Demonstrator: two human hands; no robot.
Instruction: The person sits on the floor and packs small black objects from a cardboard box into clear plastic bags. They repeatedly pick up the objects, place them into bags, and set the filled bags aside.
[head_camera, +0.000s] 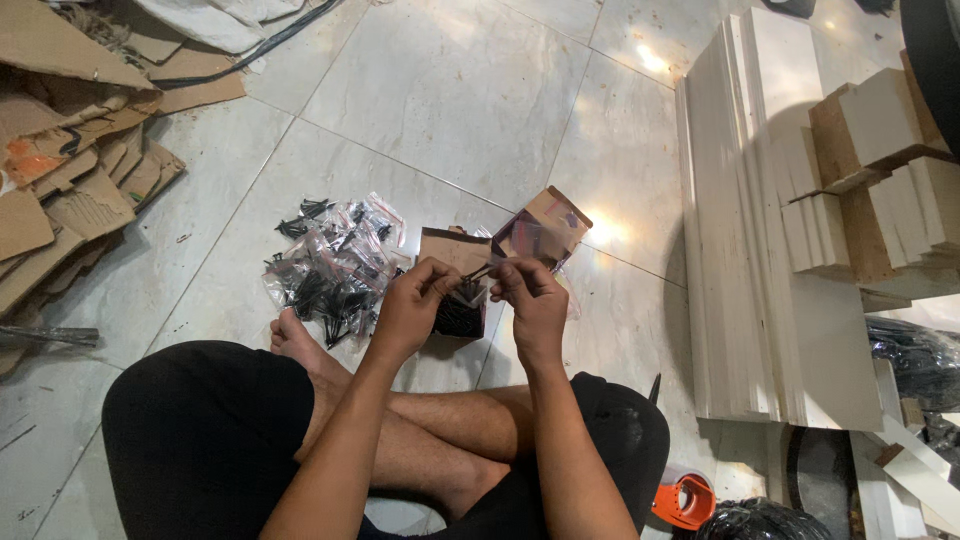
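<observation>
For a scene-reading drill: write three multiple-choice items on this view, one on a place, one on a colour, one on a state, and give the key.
1. Where does the pile of small bags of screws lie?
A. on the white boards
B. on the floor tiles by the foot
C. inside the open cardboard box

2. What colour is the tape dispenser at the lower edge?
A. orange
B. green
C. white

3. What are the hands doing?
A. resting on the knees
B. lifting a board
C. both pinching one small clear bag

Key: 1 B, the pile sits on tile beside the bare foot. 2 A, its body is orange. 3 C, left hand and right hand meet on the small clear bag.
</observation>
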